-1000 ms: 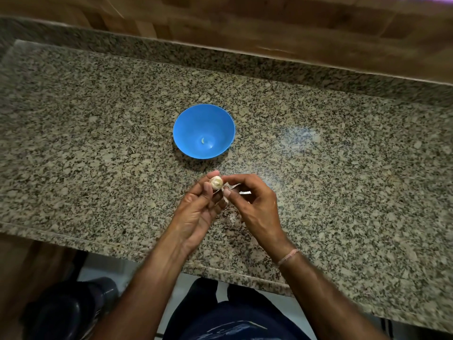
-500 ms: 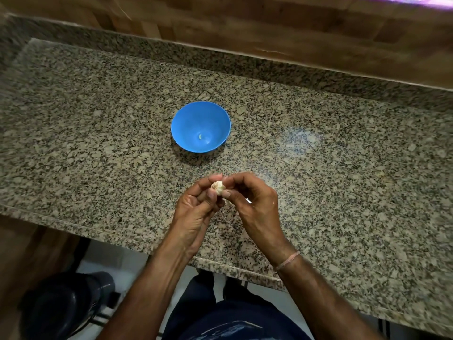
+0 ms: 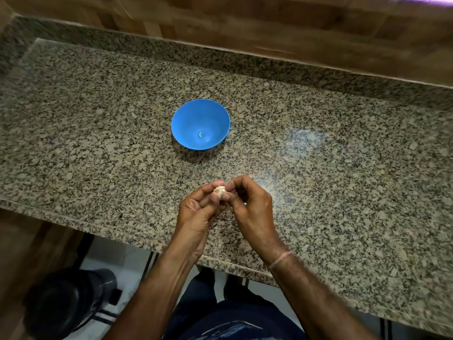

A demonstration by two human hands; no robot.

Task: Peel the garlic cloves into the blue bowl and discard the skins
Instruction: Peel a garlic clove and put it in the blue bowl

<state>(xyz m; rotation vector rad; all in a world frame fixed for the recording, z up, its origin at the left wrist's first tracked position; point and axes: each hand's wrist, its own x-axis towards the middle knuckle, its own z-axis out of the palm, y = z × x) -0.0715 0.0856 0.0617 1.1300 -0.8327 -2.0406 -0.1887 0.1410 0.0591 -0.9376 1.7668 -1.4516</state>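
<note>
1. Speckled granite counter (image 3: 98,143) fills the view, with brown wood (image 3: 269,23) along its far side.
2. Both hands are raised together over the near edge of the counter, about mid-scene.
3. The left hand (image 3: 198,212) grips a garlic (image 3: 220,191). Its fingers are curled up around the left and under sides, and the thumb tip sits against the near side.
4. The right hand (image 3: 252,207) is closed tight too. Its thumb and forefinger pinch the right side of the garlic, and the other fingers are tucked into the palm.
5. The garlic is a small pale bulb, root end turned up toward the camera, held clear of the counter between the two sets of fingertips.
6. The bowl (image 3: 186,123), blue, stands on the counter beyond the hands and slightly left, well apart from them.
7. One small pale clove (image 3: 200,134) lies at the bottom of the bowl.
8. A thin band (image 3: 280,260) circles the right wrist.
9. Below the counter edge at near left sits a dark round thing (image 3: 63,300), too blurred to identify.
</note>
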